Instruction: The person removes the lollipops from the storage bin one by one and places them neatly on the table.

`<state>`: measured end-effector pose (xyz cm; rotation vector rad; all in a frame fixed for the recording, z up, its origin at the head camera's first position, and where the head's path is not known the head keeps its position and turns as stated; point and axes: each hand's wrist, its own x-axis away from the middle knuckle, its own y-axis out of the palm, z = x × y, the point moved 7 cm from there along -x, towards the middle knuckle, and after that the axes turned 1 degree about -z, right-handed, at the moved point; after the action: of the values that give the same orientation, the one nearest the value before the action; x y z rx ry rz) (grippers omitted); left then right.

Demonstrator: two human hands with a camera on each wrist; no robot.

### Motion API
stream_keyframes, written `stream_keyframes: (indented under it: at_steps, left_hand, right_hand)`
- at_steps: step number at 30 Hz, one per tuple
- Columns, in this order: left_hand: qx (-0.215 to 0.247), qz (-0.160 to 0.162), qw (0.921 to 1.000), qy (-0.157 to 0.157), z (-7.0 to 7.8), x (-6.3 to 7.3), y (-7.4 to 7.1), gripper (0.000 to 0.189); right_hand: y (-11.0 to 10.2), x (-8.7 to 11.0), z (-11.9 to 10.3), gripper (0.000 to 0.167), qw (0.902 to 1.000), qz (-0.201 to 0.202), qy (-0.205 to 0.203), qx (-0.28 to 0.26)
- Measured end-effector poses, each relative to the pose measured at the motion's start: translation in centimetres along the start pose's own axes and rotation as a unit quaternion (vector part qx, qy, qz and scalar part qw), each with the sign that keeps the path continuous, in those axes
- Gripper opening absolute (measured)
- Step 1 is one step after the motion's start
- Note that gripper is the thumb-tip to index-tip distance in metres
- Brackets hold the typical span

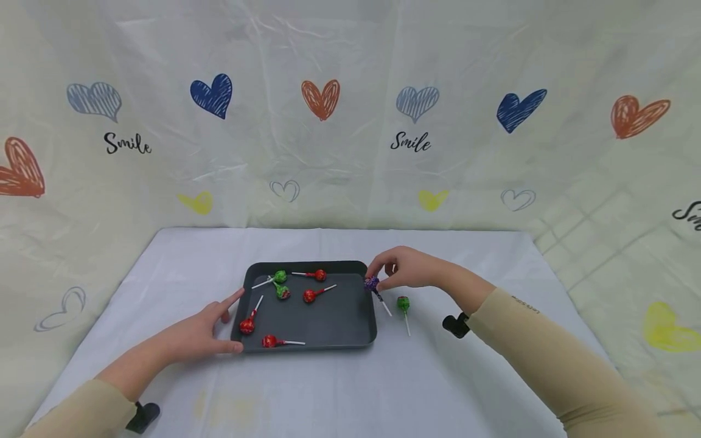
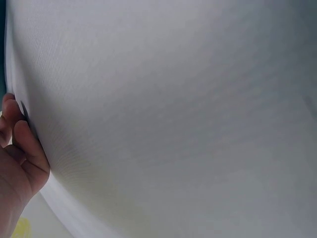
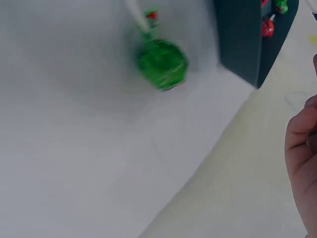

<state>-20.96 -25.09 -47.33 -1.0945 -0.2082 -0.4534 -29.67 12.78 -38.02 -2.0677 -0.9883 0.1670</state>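
My right hand pinches a purple-wrapped lollipop over the right rim of a dark grey tray, its white stick pointing down to the right. At the tray's left side, my left hand touches the rim with an outstretched index finger and the thumb near the front corner. Inside the tray lie several red lollipops and two green lollipops. Another green lollipop rests on the cloth right of the tray, below my right hand; the right wrist view shows it close up.
A white cloth covers the table. Behind and beside it hangs a pale backdrop printed with hearts and the word Smile. Dark wrist devices sit at both sleeve cuffs.
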Motion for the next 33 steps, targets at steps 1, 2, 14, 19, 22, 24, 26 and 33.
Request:
stream_keyframes:
  at_steps: [1,2,14,19,22,24,26,33]
  left_hand:
    - [0.000,0.000,1.0000,0.002,0.0,0.0,0.0,0.116]
    - [-0.001,-0.001,1.0000,0.003,0.1,0.0,0.0,0.116]
    - [0.007,0.006,0.9999,0.014,0.2,0.1,-0.1,0.115]
    - [0.009,0.004,0.9999,0.010,0.0,0.0,0.0,0.116]
    - [0.010,0.003,0.9999,0.009,-0.1,0.0,0.0,0.116]
    - [0.011,0.005,0.9999,0.006,-0.2,-0.1,0.1,0.116]
    - [0.011,0.005,0.9999,0.003,-0.3,-0.1,0.1,0.117]
    - [0.009,0.005,0.9999,0.004,-0.3,-0.2,0.1,0.117]
  right_hand:
    - [-0.1,0.4,0.5,0.020,1.0000,0.003,0.006,-0.007]
    - [-0.3,0.9,1.1,0.020,0.9998,0.008,0.013,-0.012]
    - [-1.2,5.7,7.5,0.022,0.9930,0.048,0.096,-0.048]
    - [-0.6,6.3,9.6,0.023,0.9878,0.048,0.133,-0.065]
    - [0.1,6.1,10.4,0.023,0.9863,0.040,0.143,-0.071]
    - [0.5,6.0,10.7,0.022,0.9865,0.038,0.144,-0.067]
    - [0.8,5.8,10.8,0.022,0.9874,0.040,0.140,-0.062]
    - [1.4,5.6,11.2,0.021,0.9885,0.055,0.139,-0.022]
